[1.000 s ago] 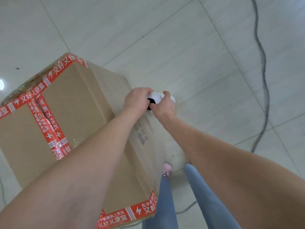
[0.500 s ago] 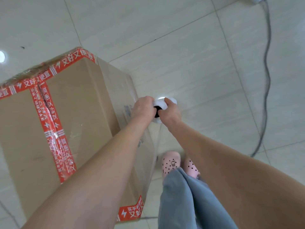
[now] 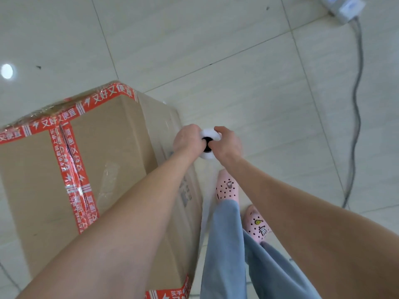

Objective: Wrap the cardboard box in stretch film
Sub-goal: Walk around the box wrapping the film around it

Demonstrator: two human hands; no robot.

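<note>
brown box, red-and-white printed tape

- Cardboard box, left of frame: brown paperboard, matt, top face smooth.
- Tape on its seams and edges: red printed plastic, glossy.
- Stretch film over the box's right side and upper edge: clear thin plastic, shiny, wrinkled.
- Roll, centre: white, smooth.
- Floor: pale tiles, polished, reflective.
- Trousers, lower centre: blue cloth, matt.
- Shoes: pink, matt, perforated.
</note>
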